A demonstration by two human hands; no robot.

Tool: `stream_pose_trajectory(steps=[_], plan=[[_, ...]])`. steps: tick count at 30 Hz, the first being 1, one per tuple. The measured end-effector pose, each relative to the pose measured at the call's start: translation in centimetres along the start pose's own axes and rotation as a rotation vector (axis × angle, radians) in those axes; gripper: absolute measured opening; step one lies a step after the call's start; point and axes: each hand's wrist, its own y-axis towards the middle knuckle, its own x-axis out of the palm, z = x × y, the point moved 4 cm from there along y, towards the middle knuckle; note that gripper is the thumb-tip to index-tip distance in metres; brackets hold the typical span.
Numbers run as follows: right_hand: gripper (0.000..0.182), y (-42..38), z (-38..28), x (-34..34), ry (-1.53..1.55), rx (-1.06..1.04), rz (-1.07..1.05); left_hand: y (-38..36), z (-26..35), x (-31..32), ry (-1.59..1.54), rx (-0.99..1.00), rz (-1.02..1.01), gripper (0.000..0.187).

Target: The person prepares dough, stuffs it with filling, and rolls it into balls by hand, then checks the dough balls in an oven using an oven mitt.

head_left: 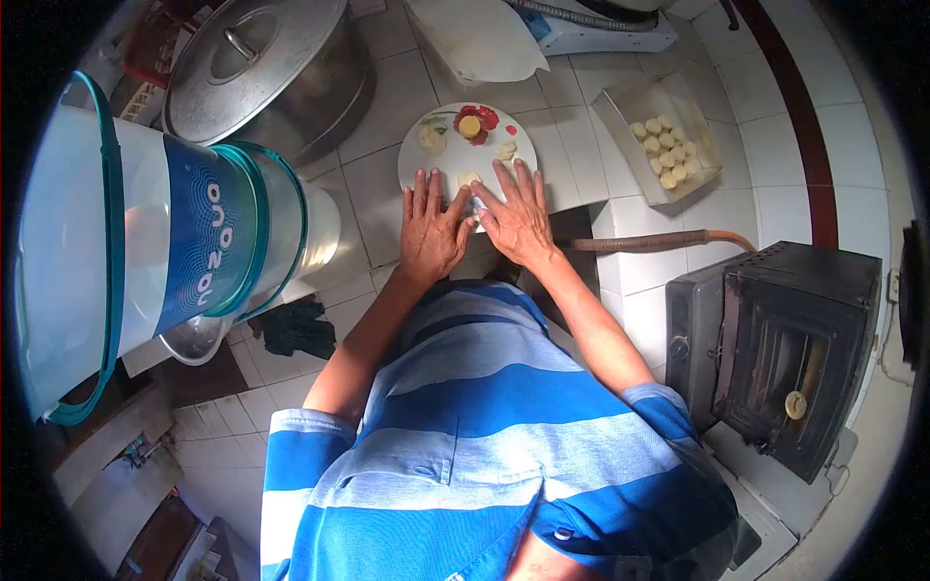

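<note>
A white plate (415,161) with a red flower print lies on the tiled counter in front of me. My left hand (433,230) rests over its near left side, fingers stretched out. Opposite it, my right hand (519,215) lies with fingers spread over the near right side. Both index fingers meet at a small pale piece of dough (468,179) and appear to touch it; the thumbs partly hide what is below. Farther back on the plate are a small round yellow thing (470,126), a pale dough lump (433,141) and a smaller lump (506,151).
At right, a clear rectangular container (705,182) holds several pale dough balls (668,153). A large lidded metal pot (291,87) stands back left, beside big plastic tubs (208,232). A black oven (794,339) is at lower right. A hose (649,240) runs along the counter edge.
</note>
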Motion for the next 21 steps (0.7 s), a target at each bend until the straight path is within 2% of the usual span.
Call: stream_pose_trajectory(steps=[19, 21], plan=[[0.047, 1.5, 1.0, 0.1, 0.039, -0.008, -0.012, 1.9, -0.9, -1.0, 0.061, 0.031, -0.018, 0.052], [0.047, 1.6, 0.8, 0.0, 0.014, -0.015, -0.017, 2.1, -0.8, -1.0, 0.066, 0.073, 0.035, 0.052]])
